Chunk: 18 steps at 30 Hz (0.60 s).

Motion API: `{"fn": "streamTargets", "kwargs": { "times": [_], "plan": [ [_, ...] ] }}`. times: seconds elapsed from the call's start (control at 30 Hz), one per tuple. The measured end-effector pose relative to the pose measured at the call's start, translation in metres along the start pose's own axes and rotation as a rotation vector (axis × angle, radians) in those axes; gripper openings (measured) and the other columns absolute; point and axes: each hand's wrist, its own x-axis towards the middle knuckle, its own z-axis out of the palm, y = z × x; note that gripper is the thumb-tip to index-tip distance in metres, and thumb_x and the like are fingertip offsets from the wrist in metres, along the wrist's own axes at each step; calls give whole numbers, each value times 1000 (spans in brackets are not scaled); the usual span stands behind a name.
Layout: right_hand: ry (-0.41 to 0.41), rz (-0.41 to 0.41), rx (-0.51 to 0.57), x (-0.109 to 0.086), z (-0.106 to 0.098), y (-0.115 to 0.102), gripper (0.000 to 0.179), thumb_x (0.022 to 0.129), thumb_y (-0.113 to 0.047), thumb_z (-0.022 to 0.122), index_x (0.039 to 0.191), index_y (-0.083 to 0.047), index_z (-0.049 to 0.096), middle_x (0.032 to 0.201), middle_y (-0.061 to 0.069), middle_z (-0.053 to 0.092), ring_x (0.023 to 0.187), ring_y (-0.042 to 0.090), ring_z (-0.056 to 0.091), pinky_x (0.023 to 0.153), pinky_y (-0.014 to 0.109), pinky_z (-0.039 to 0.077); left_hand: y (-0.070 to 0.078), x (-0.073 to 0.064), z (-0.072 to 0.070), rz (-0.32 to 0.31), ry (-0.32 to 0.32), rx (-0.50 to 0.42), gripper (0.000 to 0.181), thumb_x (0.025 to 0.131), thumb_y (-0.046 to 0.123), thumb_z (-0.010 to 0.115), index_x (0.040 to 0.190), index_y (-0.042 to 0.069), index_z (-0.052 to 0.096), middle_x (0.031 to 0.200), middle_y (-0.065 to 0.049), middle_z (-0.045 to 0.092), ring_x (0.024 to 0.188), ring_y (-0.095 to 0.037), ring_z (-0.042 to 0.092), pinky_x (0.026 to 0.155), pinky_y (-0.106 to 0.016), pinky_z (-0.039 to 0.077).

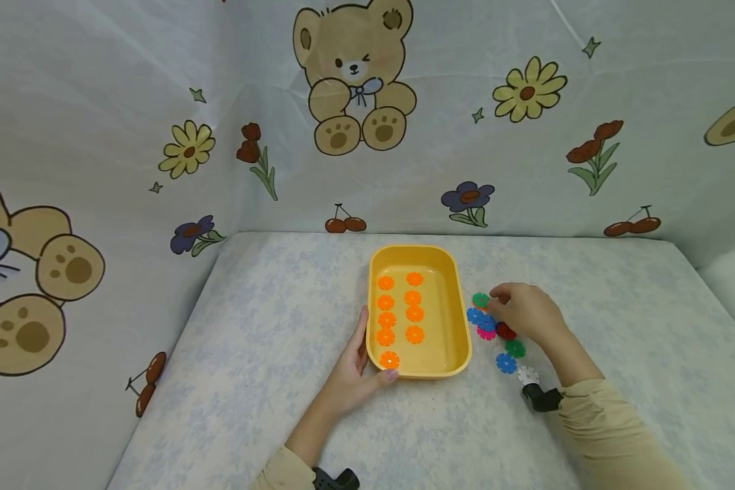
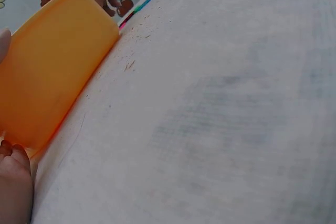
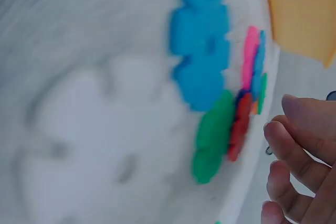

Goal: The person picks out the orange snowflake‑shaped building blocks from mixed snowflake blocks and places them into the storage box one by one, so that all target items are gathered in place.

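A yellow plastic tray (image 1: pixel 444 354) stands on the table with several orange flower-shaped discs (image 1: pixel 387 318) lying flat inside in two columns. My left hand (image 1: pixel 352 378) holds the tray at its near left corner, thumb at the front rim and fingers along the side wall. To the tray's right lies a loose cluster of discs: green (image 1: pixel 480 299), blue (image 1: pixel 506 363), red (image 1: pixel 505 331), pink, white (image 1: pixel 528 375), and a bit of orange under the green one. My right hand (image 1: pixel 527 313) hovers at the cluster's far end, fingers loosely bent; nothing shows between thumb and forefinger in the right wrist view.
The table (image 1: pixel 269 306) has a pale mottled cover. Behind it and on the left hang white cloths printed with bears and flowers. A black wrist strap piece (image 1: pixel 542 398) sits under the right wrist, close to the white disc.
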Motion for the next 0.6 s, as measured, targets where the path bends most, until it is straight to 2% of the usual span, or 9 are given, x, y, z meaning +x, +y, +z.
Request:
{"fn": "streamTargets", "kwargs": {
  "times": [0.1,0.2,0.6],
  "plan": [
    [-21,11,3,1,4,7,46,95,-34,65,127,-1,62,114,18,67,93,29,62,79,48,57,-1,0,-1,0,1,6,108,86,11,77,160,34,1,166,17,0,154,-6,7,121,-22,18],
    [-14,6,11,2,8,10,47,95,-35,66,128,-1,62,112,17,67,93,28,61,81,47,57,-2,0,-1,5,-1,7,108,87,11,77,160,31,0,166,17,0,154,-5,7,121,-22,18],
    [18,14,-13,14,16,8,51,92,-40,70,126,-3,63,99,11,65,81,22,56,65,29,53,-1,0,-1,14,-6,5,109,87,9,77,160,30,0,166,17,0,154,-7,7,120,-20,18]
  ]
}}
